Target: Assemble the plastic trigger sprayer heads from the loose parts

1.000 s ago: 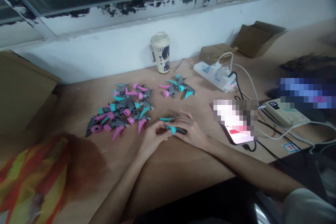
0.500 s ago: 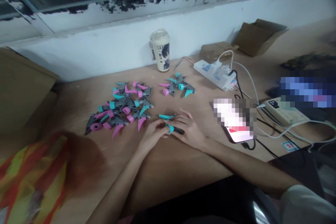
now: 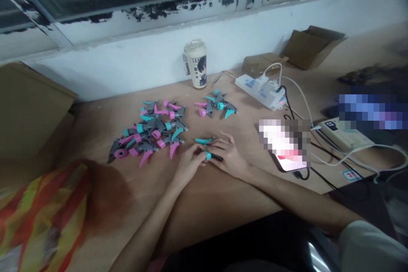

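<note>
My left hand (image 3: 188,163) and my right hand (image 3: 228,157) meet at the middle of the wooden table (image 3: 223,204), both closed on a small grey spray head with a teal ring (image 3: 211,156). A loose teal trigger piece (image 3: 204,140) lies just beyond my fingers. To the left lies a pile of grey spray heads with pink and teal parts (image 3: 149,131). A smaller group of spray heads (image 3: 216,105) sits farther back.
A lidded printed cup (image 3: 195,64) stands by the wall. A white power strip (image 3: 263,89) with cables, a phone (image 3: 287,157) and a white device (image 3: 342,134) lie at the right. Cardboard boxes (image 3: 310,44) sit at the back right and one (image 3: 28,106) at the left. An orange-yellow bag (image 3: 41,216) lies front left.
My hands stay at the same spot, working the teal-ringed spray head a little between the fingers. The view has shifted slightly.
</note>
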The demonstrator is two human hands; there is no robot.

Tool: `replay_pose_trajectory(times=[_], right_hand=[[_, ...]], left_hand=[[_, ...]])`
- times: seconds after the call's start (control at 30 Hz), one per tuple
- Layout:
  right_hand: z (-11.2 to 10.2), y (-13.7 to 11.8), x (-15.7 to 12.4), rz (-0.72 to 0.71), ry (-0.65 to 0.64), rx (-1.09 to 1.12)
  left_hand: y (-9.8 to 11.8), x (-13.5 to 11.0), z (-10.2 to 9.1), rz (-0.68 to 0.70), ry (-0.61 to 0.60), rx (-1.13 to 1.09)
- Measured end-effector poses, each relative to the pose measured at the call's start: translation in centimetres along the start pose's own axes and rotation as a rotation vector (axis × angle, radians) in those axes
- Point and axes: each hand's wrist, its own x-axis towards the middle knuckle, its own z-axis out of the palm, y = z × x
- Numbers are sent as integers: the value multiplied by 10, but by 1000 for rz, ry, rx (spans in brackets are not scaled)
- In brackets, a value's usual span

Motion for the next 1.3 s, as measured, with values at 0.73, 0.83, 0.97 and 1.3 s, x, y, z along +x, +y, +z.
replay_pose_trajectory(times=[0.73, 0.83, 0.97, 1.3], right_hand=[[0, 2, 2, -23, 63, 58], [-1, 3, 2, -27, 56, 43], [1, 4, 1, -63, 50, 11], [5, 0, 1, -58, 72, 2]], left_hand=[[4, 3, -17, -75, -186, -158], [4, 4, -15, -89, -172, -139], [3, 3, -13, -75, -160, -124], [7, 1, -14, -85, -134, -126]])
